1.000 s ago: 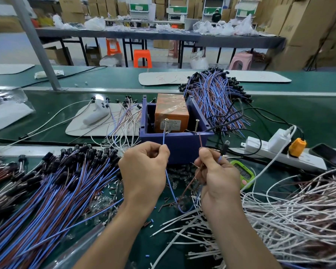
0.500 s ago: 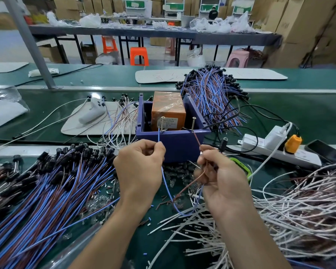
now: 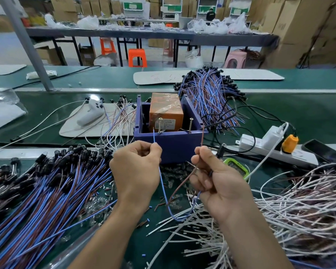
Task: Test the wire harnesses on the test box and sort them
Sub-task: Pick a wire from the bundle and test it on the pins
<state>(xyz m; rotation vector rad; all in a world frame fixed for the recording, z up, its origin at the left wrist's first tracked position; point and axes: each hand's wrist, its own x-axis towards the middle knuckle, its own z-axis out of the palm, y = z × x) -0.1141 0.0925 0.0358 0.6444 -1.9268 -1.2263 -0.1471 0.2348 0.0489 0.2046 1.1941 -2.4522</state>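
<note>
Pinching, left hand (image 3: 136, 171) holds blue wire (image 3: 154, 136), right hand (image 3: 219, 183) brown wire (image 3: 202, 135).

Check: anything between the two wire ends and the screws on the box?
Nothing visible. The blue wire, pinched by the left hand, ends just left of the left screw. The brown wire, in the right hand, ends right of the right screw. Only open air lies between each pair.
</note>
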